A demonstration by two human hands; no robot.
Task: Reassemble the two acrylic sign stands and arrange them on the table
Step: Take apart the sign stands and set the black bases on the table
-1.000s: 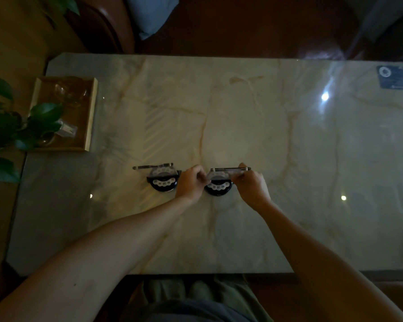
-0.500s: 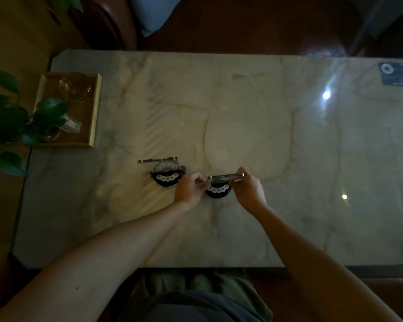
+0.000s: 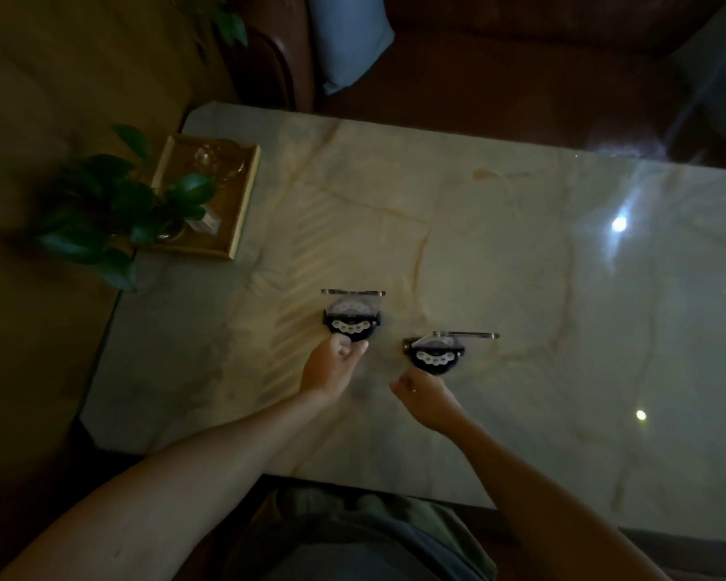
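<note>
— Near the middle of the table [image 3: 520, 253], where did the two stands sit?

— The left sign stand [image 3: 351, 318] stood at about ten o'clock from the right sign stand [image 3: 436, 355], both upright on black bases with clear panels slotted in. They were near each other but apart, and not level.

— And your hands?

— My left hand [image 3: 330, 366] sat at six o'clock of the left stand, fingers loosely curled, fingertips at its base; I could not tell if they pinched it. My right hand [image 3: 426, 398] hovered at six o'clock of the right stand, curled shut on nothing, clear of it.

— How to finish well?

— I judged the left stand needed sliding by its base, not the panel, until the two lined up. The wooden tray [image 3: 244, 195] and plant [image 3: 101, 220] at ten o'clock lay well clear.
</note>
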